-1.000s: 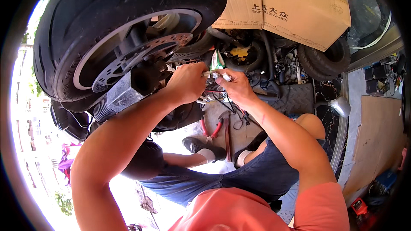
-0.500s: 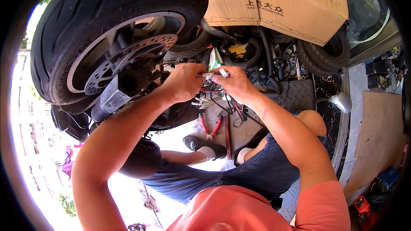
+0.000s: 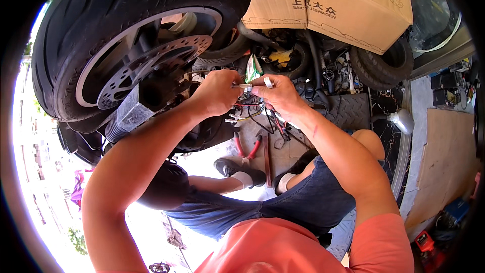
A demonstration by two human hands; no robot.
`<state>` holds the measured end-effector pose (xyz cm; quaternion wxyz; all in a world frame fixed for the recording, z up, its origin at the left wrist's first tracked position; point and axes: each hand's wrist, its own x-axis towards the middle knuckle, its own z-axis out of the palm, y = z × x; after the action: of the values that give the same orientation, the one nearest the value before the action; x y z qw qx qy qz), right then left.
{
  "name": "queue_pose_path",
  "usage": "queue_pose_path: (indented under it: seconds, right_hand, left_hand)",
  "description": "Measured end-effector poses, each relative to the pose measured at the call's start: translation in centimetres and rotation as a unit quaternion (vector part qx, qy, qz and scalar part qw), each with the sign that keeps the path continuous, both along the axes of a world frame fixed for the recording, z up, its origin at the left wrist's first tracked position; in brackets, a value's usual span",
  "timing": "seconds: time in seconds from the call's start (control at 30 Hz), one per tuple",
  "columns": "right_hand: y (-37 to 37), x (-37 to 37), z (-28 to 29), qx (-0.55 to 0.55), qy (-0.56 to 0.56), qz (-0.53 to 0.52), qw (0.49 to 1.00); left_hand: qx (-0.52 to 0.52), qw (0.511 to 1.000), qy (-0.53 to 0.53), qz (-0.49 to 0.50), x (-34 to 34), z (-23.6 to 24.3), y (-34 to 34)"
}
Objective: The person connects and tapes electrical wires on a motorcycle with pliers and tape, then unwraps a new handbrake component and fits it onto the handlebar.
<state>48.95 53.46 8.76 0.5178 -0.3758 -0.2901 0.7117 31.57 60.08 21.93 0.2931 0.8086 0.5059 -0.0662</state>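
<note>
To the right of the wheel [image 3: 144,39], your left hand [image 3: 218,92] and right hand [image 3: 283,96] meet, fingers closed on one white connector [image 3: 246,88]; it sits between your two sets of fingertips. One second white piece [image 3: 268,82] pokes up between your right fingers. Thin wires [image 3: 267,120], too tangled to count, hang right of the wheel. Below and right of it lie one pair of red-handled pliers [image 3: 255,147] and one long-handled tool [image 3: 268,164]; one cardboard box [image 3: 353,12] stands to its upper right.

The white connectors [image 3: 246,88] between the left fingers [image 3: 235,80] and right fingers [image 3: 259,91], apart a second ago, now sit together.
</note>
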Motion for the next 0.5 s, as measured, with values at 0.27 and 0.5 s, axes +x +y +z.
queue_pose_path:
  seconds: [0.27, 0.5]
  right_hand:
    - [-0.1, -0.1, 0.0, 0.021, -0.008, -0.005, 1.000]
    - [-0.2, 0.4, 0.2, 0.022, 0.002, 0.010, 1.000]
  left_hand:
    - [0.042, 0.997, 0.052, -0.041, 0.3, 0.3, -0.1]
    - [0.017, 0.999, 0.023, -0.028, 0.7, 0.4, -0.3]
